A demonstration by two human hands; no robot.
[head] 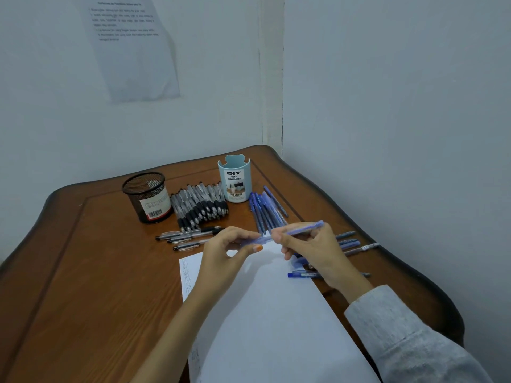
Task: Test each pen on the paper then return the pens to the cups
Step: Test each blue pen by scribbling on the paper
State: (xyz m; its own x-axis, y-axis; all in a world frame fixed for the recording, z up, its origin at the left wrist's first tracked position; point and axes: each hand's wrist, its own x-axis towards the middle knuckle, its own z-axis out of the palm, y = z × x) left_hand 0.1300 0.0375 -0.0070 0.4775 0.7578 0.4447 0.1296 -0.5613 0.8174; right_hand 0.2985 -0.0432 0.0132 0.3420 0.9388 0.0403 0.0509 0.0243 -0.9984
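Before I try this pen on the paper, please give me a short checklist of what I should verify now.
1. Grip on the blue pen: ok, the right hand grips it and the left hand pinches its other end.
2. Tip exposed: cannot tell, that end is blurred.
3. Free space on the paper: ok, mostly blank below the hands.
4. The blue cup upright: ok.
5. The mesh cup upright: ok.

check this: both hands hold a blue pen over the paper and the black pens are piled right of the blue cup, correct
No: the head view shows the black pens piled left of the blue cup, not right. The rest holds.
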